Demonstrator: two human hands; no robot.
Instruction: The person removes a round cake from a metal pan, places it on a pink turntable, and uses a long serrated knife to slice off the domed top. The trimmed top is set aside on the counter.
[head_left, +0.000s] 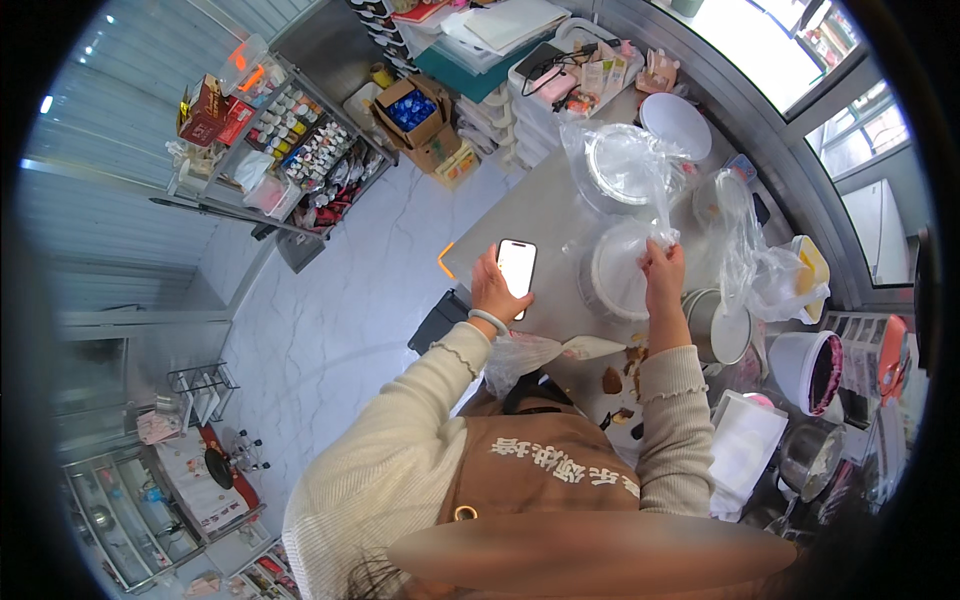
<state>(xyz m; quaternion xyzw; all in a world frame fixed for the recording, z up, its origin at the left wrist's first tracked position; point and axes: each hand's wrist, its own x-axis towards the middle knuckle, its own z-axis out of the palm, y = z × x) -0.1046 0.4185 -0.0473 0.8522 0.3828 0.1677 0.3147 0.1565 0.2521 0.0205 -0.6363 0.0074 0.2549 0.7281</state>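
My left hand (499, 289) holds a smartphone (517, 274) with a bright screen above the corner of the metal worktable (517, 217). The fingers of my right hand (664, 274) pinch the gathered top of a clear plastic bag (665, 236). Beneath it stands a round container with a pale lid (621, 274), partly covered by the plastic. Farther back, a second round container (626, 165) lies under clear plastic. A filled piping bag (592, 346) rests near the table's front edge, with brown scraps (613, 380) to its right.
Metal cake pans (721, 326), a white tub with a pink-stained rim (806, 373) and a steel pot (810, 459) crowd the right side. A white round board (675, 126) lies at the back. A shelf of small bottles (289, 142) stands across the floor at the left.
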